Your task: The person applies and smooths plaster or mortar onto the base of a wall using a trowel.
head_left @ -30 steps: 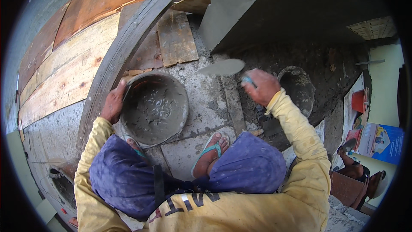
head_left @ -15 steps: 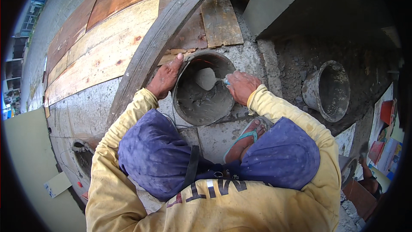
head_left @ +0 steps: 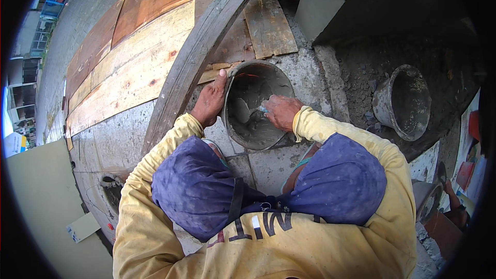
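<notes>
A round dark bucket (head_left: 228, 119) with wet grey mortar (head_left: 256, 133) inside stands between my knees and the wooden beam. My left hand (head_left: 209, 99) grips its left rim, thumb pointing up along the edge. Reaching over the right rim, my right hand (head_left: 283, 112) is closed around the handle of a trowel (head_left: 239, 107). The trowel's blade lies low in the bucket, smeared with mortar and partly hard to tell from it.
A long weathered beam (head_left: 194, 54) slants past the bucket's left side, with plywood sheets (head_left: 134, 77) beyond. A second mortar-crusted bucket (head_left: 380, 104) lies tilted on rough dirt at right. A grey block-like form (head_left: 330, 5) rises at upper right. Another person's arm (head_left: 453, 196) shows at far right.
My right hand has moved the trowel down and left, deeper into the mortar. My left hand stays on the rim. The whole view has shifted slightly.
</notes>
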Tool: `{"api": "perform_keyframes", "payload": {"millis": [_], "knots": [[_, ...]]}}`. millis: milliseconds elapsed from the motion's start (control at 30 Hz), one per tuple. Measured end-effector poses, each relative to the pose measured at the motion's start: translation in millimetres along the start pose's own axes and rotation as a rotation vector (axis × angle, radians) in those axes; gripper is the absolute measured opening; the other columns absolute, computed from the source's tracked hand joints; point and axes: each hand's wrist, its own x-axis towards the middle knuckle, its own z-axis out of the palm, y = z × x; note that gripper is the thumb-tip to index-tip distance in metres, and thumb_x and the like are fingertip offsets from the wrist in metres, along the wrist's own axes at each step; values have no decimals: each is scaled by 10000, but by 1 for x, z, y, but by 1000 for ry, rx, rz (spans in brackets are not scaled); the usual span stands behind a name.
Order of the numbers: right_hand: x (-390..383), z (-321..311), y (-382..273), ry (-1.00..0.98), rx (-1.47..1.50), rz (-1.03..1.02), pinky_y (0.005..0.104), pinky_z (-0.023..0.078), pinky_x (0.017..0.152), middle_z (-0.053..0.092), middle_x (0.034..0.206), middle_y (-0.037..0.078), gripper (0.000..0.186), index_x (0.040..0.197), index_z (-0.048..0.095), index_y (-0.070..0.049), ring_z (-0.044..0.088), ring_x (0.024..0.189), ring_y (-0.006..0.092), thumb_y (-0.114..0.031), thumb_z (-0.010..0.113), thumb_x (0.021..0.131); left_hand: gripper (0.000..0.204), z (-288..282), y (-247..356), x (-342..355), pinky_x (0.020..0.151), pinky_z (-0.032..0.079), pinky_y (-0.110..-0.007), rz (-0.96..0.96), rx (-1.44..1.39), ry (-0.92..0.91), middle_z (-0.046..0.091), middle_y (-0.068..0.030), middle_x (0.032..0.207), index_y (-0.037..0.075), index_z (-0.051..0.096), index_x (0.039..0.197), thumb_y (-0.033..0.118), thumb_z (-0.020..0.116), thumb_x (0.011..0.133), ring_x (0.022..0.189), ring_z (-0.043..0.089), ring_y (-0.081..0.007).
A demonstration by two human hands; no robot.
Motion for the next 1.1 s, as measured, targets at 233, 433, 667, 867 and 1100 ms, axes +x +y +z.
{"api": "perform_keyframes", "payload": {"millis": [233,433,667,867,1100], "knots": [[-14,-7,8,16,225,-36,451,490,806,594,977,159,301,1083,595,-75,593,918,367,-266,600,850,675,-9,-6,-7,749,439,-285,33,-5,40,610,-88,908,-19,622,1040,603,375,950,815,519,-141],[-70,-60,30,110,210,27,437,473,803,583,973,175,322,1095,585,-52,574,929,376,-193,637,809,855,-47,-23,-12,868,461,-326,-29,395,318,621,-191,1103,-62,567,1216,695,330,898,992,578,-198],[-138,-78,57,238,284,643,438,463,828,598,951,209,316,1039,566,-13,583,932,397,-223,602,806,940,-78,-46,-13,961,416,-343,-36,237,270,589,-215,1192,-114,509,1259,725,326,879,1074,560,-253],[-102,-34,98,579,1131,1159,341,450,429,583,823,80,368,1179,414,-93,561,579,163,-141,596,863,933,-110,-71,-5,966,395,-330,-27,448,184,605,-220,1161,-116,522,1239,711,256,901,1070,557,-257],[-11,27,134,1130,1601,947,336,398,368,525,628,46,216,989,444,-101,483,435,162,-154,605,855,765,-122,-39,-24,777,468,-331,-223,479,13,594,-144,979,22,575,1174,676,268,922,961,556,-231]]}}
